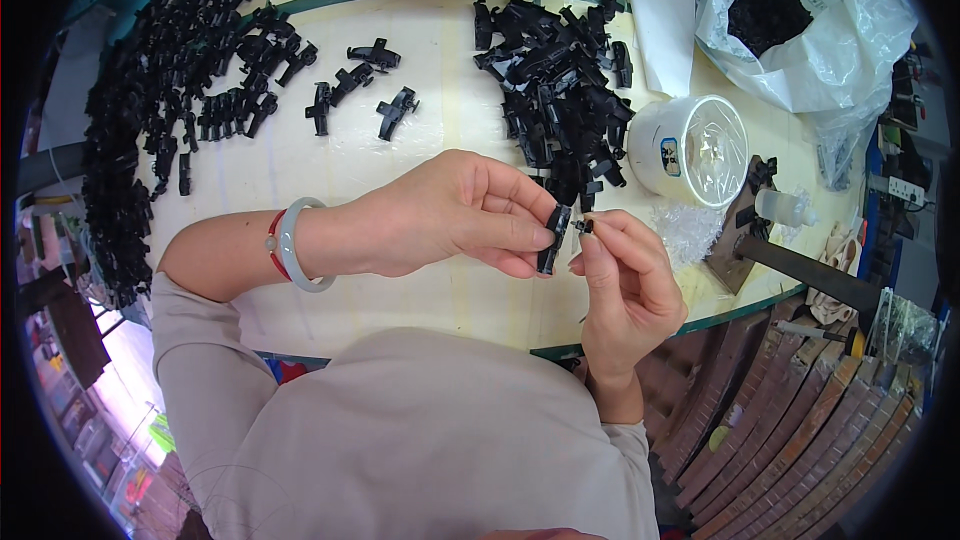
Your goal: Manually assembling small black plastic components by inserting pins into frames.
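My left hand [450,215] pinches a long black plastic part [551,240] between thumb and fingers, held upright over the pale table [440,90]. My right hand [625,275] holds a tiny black piece [584,226] at its fingertips, right against the top of that part. A pale bangle [290,245] with a red band sits on my left wrist. Just beyond the hands lies a heap of loose black parts [560,90].
Rows of assembled black parts [170,110] fill the table's left side, with a few separate ones [365,85] nearer the middle. A white tub [690,150] covered with clear film stands at right, beside a small white bottle [780,208]. A plastic bag of black material [770,10] lies at back right.
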Tool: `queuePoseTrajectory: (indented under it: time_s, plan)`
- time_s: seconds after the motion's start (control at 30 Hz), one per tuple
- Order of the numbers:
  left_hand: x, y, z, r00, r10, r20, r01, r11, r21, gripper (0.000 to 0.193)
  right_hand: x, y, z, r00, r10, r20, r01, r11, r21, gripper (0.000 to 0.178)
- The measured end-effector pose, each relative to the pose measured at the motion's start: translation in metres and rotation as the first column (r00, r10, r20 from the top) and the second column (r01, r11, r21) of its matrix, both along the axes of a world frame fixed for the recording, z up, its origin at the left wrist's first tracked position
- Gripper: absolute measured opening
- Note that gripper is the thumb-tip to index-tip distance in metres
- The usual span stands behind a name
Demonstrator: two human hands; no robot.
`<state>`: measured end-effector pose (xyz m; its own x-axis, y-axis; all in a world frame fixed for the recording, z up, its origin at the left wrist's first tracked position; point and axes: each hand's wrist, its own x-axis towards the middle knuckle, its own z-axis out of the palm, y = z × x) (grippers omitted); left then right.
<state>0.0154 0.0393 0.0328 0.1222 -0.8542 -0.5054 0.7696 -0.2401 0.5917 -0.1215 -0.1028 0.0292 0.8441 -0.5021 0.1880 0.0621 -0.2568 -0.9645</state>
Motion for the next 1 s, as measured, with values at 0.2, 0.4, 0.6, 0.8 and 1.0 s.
queuePoseTrajectory:
  time_s: [0.2, 0.4, 0.6, 0.8, 1.0]
  plan:
    - [0.001, 0.0, -0.002, 1.0, 0.001, -0.013, -0.001, 0.999, -0.033, 0.022, 0.001, 0.0, -0.002, 0.999, 0.021, 0.025, -0.018, 0.994, -0.11, 0.017]
    - [0.0, 0.003, -0.002, 1.0, -0.001, 0.026, 0.002, 1.0, -0.029, 0.02, 0.001, -0.001, -0.001, 0.997, 0.073, 0.022, -0.062, 0.943, -0.327, 0.022]
    - [-0.004, 0.004, 0.0, 0.986, -0.003, 0.166, 0.001, 1.0, 0.015, 0.021, -0.002, 0.0, -0.004, 0.992, 0.115, 0.054, -0.077, 0.883, -0.463, 0.025]
    - [0.001, 0.007, 0.007, 0.975, 0.068, 0.211, -0.087, 0.992, 0.086, 0.02, 0.004, -0.008, -0.001, 0.998, 0.064, 0.026, -0.052, 0.947, -0.318, 0.024]
    - [0.032, 0.046, -0.005, 0.696, 0.119, 0.708, -0.349, 0.918, 0.19, 0.022, -0.045, -0.063, 0.003, 0.961, -0.272, -0.047, 0.207, 0.823, -0.529, 0.031]
